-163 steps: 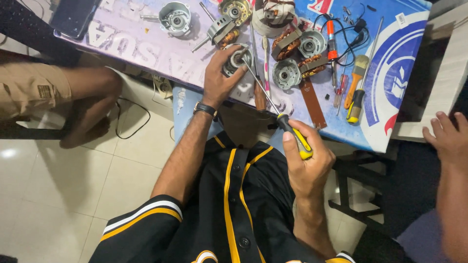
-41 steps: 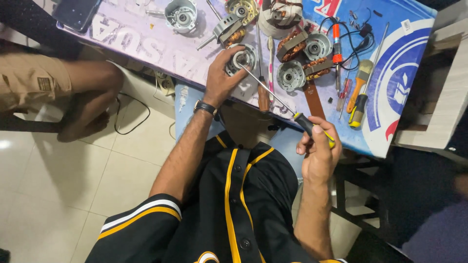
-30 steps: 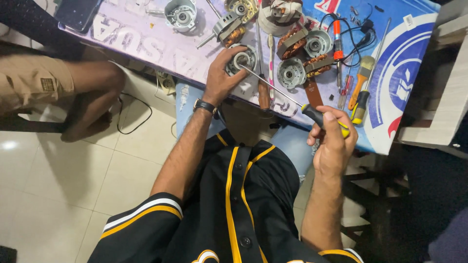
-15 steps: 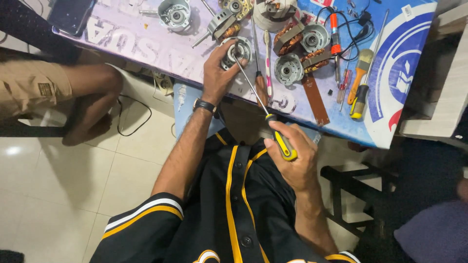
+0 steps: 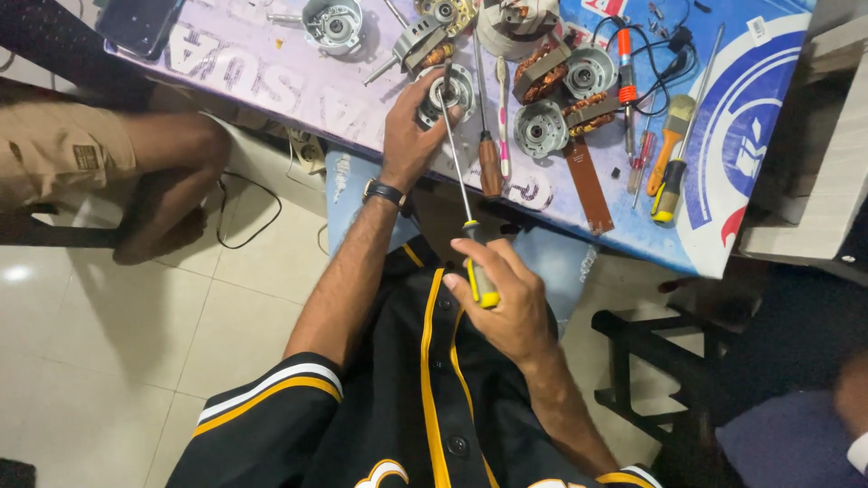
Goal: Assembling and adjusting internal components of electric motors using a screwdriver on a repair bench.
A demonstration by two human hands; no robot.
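Left hand (image 5: 409,136): laid over a round motor housing (image 5: 449,90) at the near edge of the bench (image 5: 271,81), fingers curled about its rim, wrist with dark watch (image 5: 384,192) hanging off the edge.

Right hand (image 5: 506,303): closed round the yellow-and-black handle of a long screwdriver (image 5: 461,190), held off the bench above the lap; shaft slanted up and away, tip resting at the centre of the housing.

Motor housing: metal, circular, upright face toward the camera, just beside a second screwdriver (image 5: 488,163) with brown handle lying flat.

Further along the bench: two round end caps (image 5: 541,126) with copper windings (image 5: 542,81) between, a brown strip (image 5: 588,185) lying lengthwise, a soldering iron (image 5: 626,68) with orange grip and black cord, a brush (image 5: 674,136), a yellow-handled driver (image 5: 667,194).

Far left of bench: another round motor part (image 5: 333,23), a dark phone (image 5: 136,25) at the corner.

Below the bench: pale tiled floor (image 5: 108,361), black cable (image 5: 249,217), another person's knee and tan shorts (image 5: 72,154). Black jersey (image 5: 407,407) with yellow trim in the foreground.
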